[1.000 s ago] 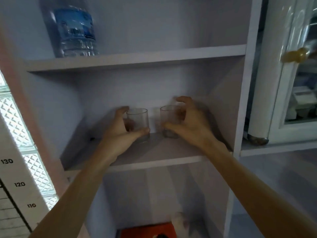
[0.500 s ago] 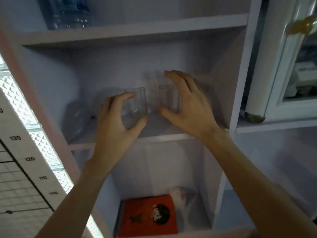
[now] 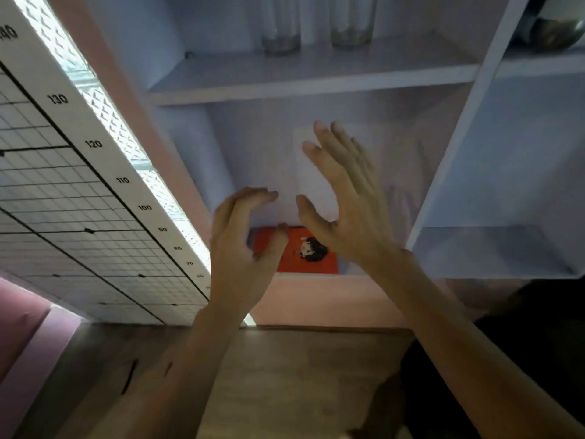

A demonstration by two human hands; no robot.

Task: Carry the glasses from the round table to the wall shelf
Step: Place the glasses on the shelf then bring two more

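Two clear glasses stand side by side on the white wall shelf (image 3: 316, 80), cut off by the top edge: the left glass (image 3: 280, 30) and the right glass (image 3: 352, 25). Both hands hang well below that shelf, in front of the lower compartment. My left hand (image 3: 243, 248) is empty with curled, parted fingers. My right hand (image 3: 345, 198) is empty with its fingers spread. Neither hand touches a glass.
An orange book (image 3: 304, 251) with a dark figure on its cover lies in the lower compartment. A height chart (image 3: 95, 172) leans along the left wall beside a glass-block window. A metal bowl (image 3: 554, 30) sits on the right shelf. Wooden floor (image 3: 300, 375) lies below.
Both hands let go of the glasses and drew back and down from the shelf. The view tilted down, so the glasses now sit at the top edge.
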